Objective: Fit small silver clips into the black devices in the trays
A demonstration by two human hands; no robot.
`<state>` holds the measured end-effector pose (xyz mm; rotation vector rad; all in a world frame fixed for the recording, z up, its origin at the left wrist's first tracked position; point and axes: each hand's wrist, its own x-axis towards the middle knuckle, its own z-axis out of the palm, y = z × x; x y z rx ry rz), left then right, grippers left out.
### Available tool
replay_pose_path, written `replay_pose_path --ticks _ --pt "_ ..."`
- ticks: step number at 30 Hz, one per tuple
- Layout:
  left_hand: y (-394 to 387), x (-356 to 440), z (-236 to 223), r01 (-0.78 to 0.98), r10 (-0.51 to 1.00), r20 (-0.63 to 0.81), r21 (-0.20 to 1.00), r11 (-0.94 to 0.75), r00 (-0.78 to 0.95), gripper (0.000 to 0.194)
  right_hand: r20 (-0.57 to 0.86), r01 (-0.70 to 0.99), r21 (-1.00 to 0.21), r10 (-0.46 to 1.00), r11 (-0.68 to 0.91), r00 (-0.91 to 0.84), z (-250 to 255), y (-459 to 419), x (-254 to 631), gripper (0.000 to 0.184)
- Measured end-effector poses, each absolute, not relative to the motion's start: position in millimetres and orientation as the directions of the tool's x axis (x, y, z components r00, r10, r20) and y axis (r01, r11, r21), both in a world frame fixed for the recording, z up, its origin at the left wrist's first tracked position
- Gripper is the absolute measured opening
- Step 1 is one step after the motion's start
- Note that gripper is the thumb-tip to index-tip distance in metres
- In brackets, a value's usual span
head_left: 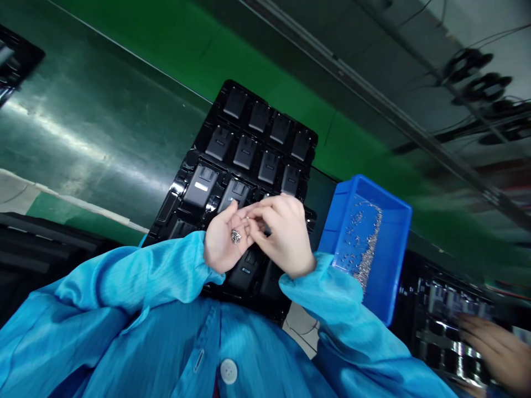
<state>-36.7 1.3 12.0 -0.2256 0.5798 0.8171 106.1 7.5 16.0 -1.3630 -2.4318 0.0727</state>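
My left hand (222,243) is cupped palm up over the black tray (174,190), with a small heap of silver metal parts (236,236) lying in the palm. My right hand (282,235) is curled beside it, its fingertips pinched together at the left hand's fingers, apparently on one tiny part. Both sleeves are blue. The tray holds rows of black rectangular components (244,152) in pockets; the near rows are hidden under my hands.
A blue plastic bin (390,265) with several small silver parts stands right of the tray. A green conveyor belt (91,127) runs behind. Another person's hand (493,345) rests on a second tray of parts (440,315) at lower right. Cables hang at top right.
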Motion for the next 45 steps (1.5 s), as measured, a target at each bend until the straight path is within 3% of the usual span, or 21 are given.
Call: replay_pose_path --ticks 5,12,23,28,34,39,45 --pt "3.2 -51.8 6.4 -0.774 0.641 -0.615 0.077 0.629 0.459 0.06 0.267 0.887 -0.124 0.876 0.445 -0.402 8.5 48.2 115.7 0.01" --pt "3.3 -64.5 2.1 -0.801 0.655 -0.645 0.109 0.588 0.394 0.059 0.205 0.849 0.06 0.826 0.525 -0.525 -2.8 64.5 109.2 0.021" --pt "4.2 -68.7 -2.4 -0.807 0.652 -0.648 0.095 0.582 0.394 0.06 0.192 0.813 0.14 0.79 0.565 -0.582 -13.4 60.3 103.3 0.026" --pt "4.8 -70.3 -2.9 -0.808 0.663 -0.628 0.09 0.582 0.408 0.061 0.298 0.8 0.109 0.749 0.589 -0.592 -21.7 48.4 111.6 0.026" --pt "5.6 -71.0 -2.8 -0.804 0.663 -0.624 0.092 0.587 0.413 0.061 0.204 0.827 0.01 0.809 0.561 -0.551 -24.9 32.7 117.5 0.043" --pt "5.9 -71.3 -3.8 -0.805 0.668 -0.612 0.083 0.587 0.423 0.063 0.228 0.85 -0.031 0.831 0.526 -0.507 -13.1 28.6 112.0 0.039" --pt "6.8 -77.5 6.9 -0.8 0.664 -0.59 0.05 0.598 0.459 0.062 0.323 0.751 -0.344 0.822 0.563 -0.469 19.2 2.1 79.5 0.011"
